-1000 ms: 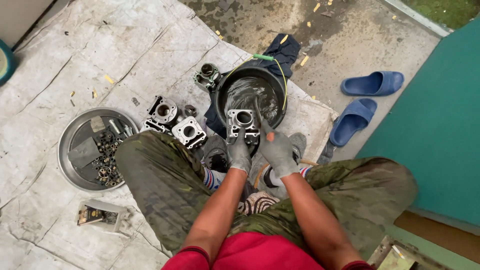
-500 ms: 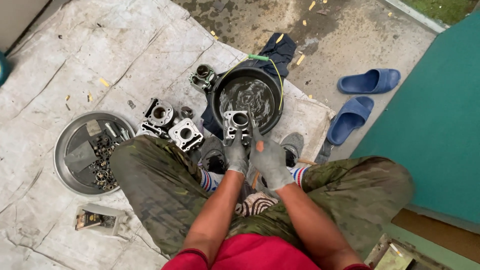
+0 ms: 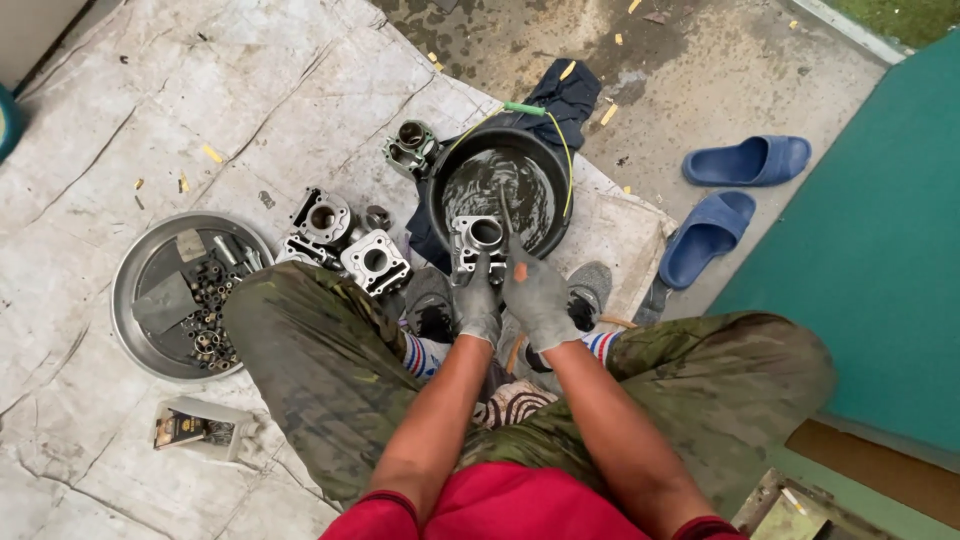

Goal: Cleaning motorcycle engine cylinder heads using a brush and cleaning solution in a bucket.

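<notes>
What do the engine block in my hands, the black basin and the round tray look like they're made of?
Engine block: cast metal, likely aluminium, dull grey with a machined bore. Black basin: probably plastic, smooth dark wall, holding murky liquid. Round tray: sheet metal, perhaps steel, with a shiny silver rim.

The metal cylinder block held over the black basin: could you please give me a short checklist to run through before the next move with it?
1. Left hand grips the metal cylinder block from below: ok.
2. Right hand holds the thin tool, tip reaching towards the block's bore: ok.
3. Block sits over the black basin of dark liquid, so drips fall inside: ok.
4. Both hands gloved: ok.
5. Whether the bore is clean: cannot tell, too small to see.
6. Other engine blocks and the round metal tray of small parts lie apart from the basin on the person's left: ok.
</notes>
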